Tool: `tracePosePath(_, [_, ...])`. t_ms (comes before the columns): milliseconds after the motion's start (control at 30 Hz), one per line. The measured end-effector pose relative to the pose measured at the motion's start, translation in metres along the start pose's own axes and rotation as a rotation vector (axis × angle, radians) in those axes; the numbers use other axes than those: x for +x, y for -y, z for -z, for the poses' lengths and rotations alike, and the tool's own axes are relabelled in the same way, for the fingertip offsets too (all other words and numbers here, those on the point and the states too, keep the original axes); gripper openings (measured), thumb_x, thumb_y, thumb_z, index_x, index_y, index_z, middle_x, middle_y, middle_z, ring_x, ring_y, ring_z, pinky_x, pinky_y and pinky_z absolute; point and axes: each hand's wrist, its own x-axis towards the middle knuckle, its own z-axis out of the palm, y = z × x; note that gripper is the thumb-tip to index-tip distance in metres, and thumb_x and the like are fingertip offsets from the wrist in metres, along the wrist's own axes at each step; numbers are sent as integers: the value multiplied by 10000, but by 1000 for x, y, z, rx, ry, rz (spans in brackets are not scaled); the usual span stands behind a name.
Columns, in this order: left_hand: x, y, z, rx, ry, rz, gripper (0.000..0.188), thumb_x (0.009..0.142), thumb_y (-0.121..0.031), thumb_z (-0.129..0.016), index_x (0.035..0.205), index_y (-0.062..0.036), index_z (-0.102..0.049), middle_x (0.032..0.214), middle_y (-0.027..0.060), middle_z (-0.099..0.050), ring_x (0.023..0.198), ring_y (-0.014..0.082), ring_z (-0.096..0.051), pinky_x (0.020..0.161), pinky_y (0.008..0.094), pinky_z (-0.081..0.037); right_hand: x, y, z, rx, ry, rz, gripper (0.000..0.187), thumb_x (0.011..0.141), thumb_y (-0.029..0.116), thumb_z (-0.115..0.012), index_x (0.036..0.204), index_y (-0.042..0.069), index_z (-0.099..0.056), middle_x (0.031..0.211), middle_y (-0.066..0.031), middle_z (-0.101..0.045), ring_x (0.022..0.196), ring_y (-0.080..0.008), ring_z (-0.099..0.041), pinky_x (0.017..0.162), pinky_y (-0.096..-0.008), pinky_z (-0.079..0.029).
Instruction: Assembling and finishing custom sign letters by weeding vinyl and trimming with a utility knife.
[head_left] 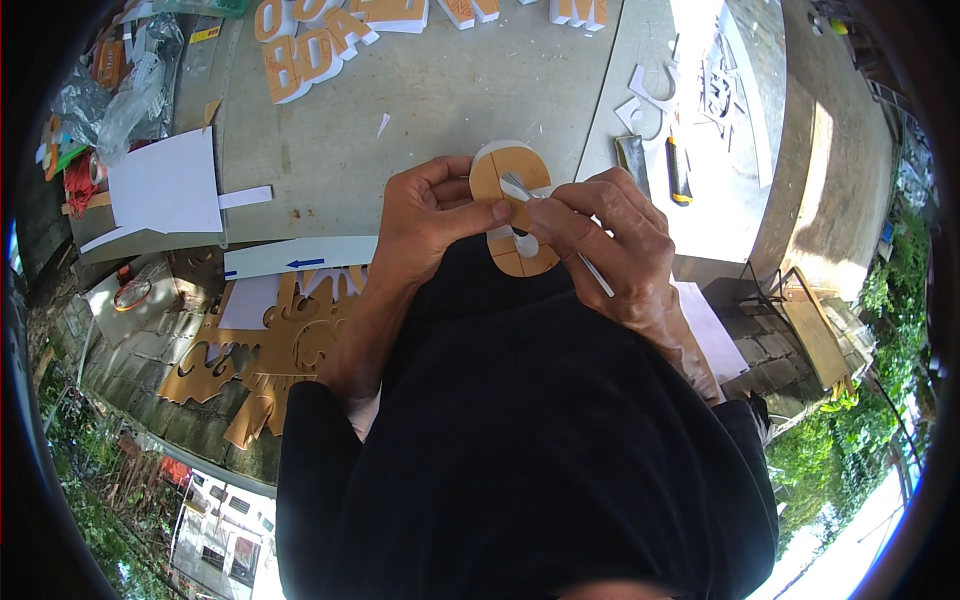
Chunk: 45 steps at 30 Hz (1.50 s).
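Note:
My left hand grips a rounded cut-out letter by its left side, the thumb lying across its brown front. The letter has a brown face, white thick sides and an open middle. It is held up at the near edge of the table, just in front of my dark shirt. My right hand is closed around a slim silver tool in a pen-like grip. The tool's flat tip reaches the letter's inner opening. Its exact kind is hard to make out.
Several brown-and-white cut-out letters stand at the far side of the grey table. A yellow-and-black cutter lies to the right, near white scraps. White sheet and plastic bags are left. Brown offcuts lie below.

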Motion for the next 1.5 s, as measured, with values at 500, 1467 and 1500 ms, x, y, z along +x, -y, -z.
tracePosePath(500, [0,1,3,-1,46,-25,484,786,-15,-814,1193,128,-596,1039,233,-718,960,261,-724,862,362,-607,-10,-2,-12,-48,-46,-61,443,597,23,-850,1027,83,-762,870,-12,-663,762,-175,-595,589,-301,-531])
tracePosePath(1467, [2,3,1,2,20,7,481,779,-23,-819,1177,139,-605,1014,239,-724,915,260,-734,843,355,-610,-6,5,-2,7,32,-141,374,675,-25,-823,1028,79,-755,940,-48,-699,816,-208,-619,645,-330,-560])
tracePosePath(1500, [2,3,1,8,20,14,475,781,-27,-819,1171,141,-608,1007,240,-726,908,258,-735,841,353,-609,-7,3,-4,6,32,-141,374,675,-25,-823,1028,79,-755,940,-48,-699,816,-208,-619,645,-330,-560])
